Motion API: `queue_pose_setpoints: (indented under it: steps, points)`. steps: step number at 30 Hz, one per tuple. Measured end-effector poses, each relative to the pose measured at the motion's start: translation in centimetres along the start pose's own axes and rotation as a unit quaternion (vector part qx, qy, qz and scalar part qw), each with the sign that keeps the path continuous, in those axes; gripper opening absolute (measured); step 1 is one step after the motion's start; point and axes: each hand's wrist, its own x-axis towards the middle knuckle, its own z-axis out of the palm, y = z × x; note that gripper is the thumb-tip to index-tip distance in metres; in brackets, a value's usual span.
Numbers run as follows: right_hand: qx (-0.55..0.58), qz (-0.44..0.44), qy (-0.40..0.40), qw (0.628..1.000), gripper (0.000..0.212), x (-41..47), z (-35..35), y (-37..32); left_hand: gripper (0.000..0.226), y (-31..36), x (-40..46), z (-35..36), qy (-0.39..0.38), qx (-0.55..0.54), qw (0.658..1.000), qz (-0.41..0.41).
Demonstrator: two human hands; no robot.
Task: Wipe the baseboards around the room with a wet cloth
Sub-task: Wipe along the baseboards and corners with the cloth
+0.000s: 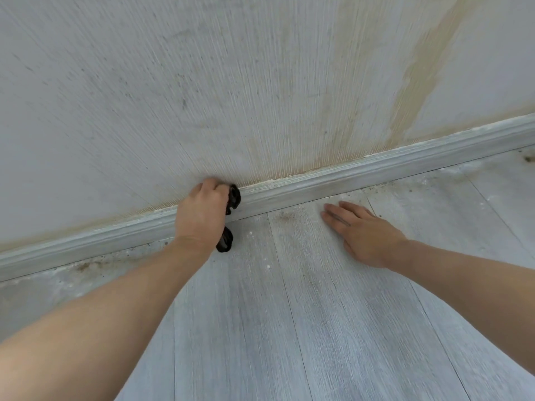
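A pale grey baseboard (333, 180) runs along the foot of the wall, rising from lower left to upper right. My left hand (199, 212) grips a dark, bunched cloth (234, 198) and holds it against the baseboard's top edge; a tail of the cloth hangs below my wrist onto the floor. My right hand (362, 231) lies flat, fingers straight, on the floor just in front of the baseboard, to the right of the cloth.
The textured grey wall (231, 82) carries yellowish-brown stains, heaviest at the upper right. Grey plank flooring (289, 314) fills the foreground. Dust and dark grit line the seam between floor and baseboard, left and right of my hands.
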Motion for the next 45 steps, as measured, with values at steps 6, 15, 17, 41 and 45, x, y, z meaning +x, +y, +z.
queue_pose_setpoints:
  steps: [6,15,17,41,45]
  points:
    - [-0.017,0.008,-0.003,1.0,0.068,0.4,0.3,-0.5,0.03,5.2,2.3,0.5,0.038,-0.007,0.997,0.059]
    - [-0.028,0.009,-0.008,1.0,0.071,0.4,0.0,-0.7,0.026,-0.3,0.1,0.0,-0.009,-0.026,1.0,0.008]
    - [-0.028,0.012,-0.008,1.0,0.072,0.4,0.0,-0.9,0.03,-0.6,0.1,0.1,-0.008,-0.023,1.0,0.009]
    - [-0.03,0.014,-0.014,0.999,0.074,0.3,-0.5,-1.2,0.034,7.0,3.0,0.4,0.008,-0.025,0.997,0.069]
    - [-0.042,0.009,-0.016,0.999,0.073,0.2,-0.5,-1.0,0.035,9.5,4.2,1.0,0.037,-0.02,0.995,0.093]
